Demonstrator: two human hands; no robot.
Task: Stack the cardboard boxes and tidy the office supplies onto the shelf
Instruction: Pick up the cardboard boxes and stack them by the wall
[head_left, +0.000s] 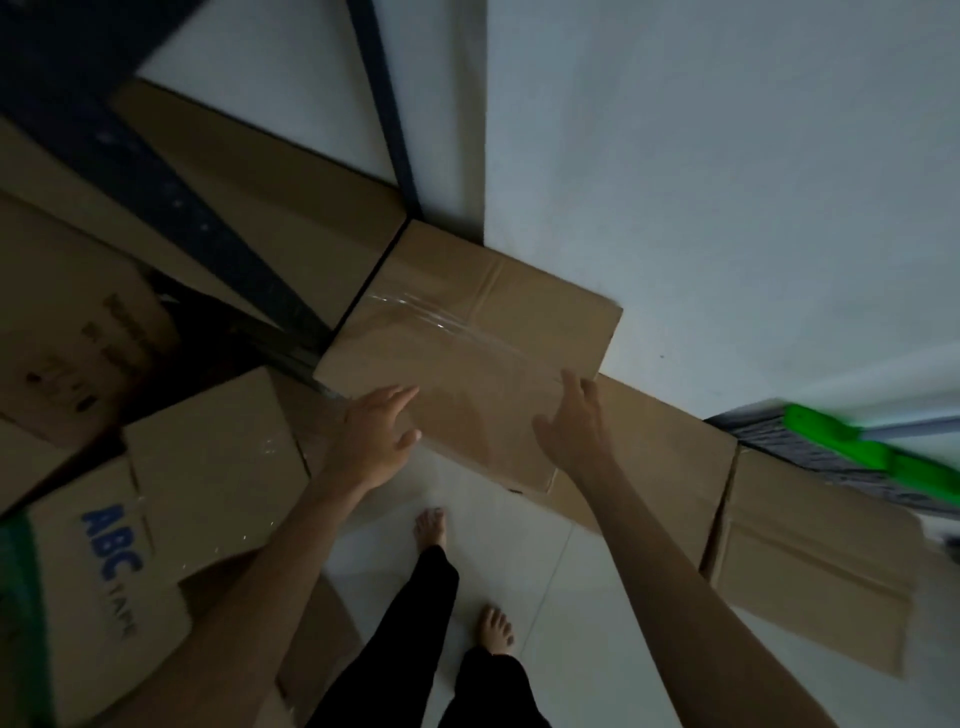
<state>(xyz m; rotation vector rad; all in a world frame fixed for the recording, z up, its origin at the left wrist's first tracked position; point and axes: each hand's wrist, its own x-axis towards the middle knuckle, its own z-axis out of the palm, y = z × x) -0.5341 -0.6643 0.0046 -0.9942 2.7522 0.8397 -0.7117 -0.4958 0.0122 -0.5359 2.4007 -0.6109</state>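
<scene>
Now the taped brown cardboard box (467, 353) sits atop a lower cardboard box (670, 447) against the far wall; left hand (376, 441) and right hand (576, 426) at its near edge, grip spread, holding nothing. The blue-printed cardboard box (208, 467) near left looks unstacked.

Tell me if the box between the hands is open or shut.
Shut: the box has its top flaps lying flat, with clear tape across them.

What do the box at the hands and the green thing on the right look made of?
Box: plain brown cardboard, matte, creased flaps, sealed with glossy clear tape that glints. Green thing: probably smooth plastic, bright uniform colour, blurred.
</scene>
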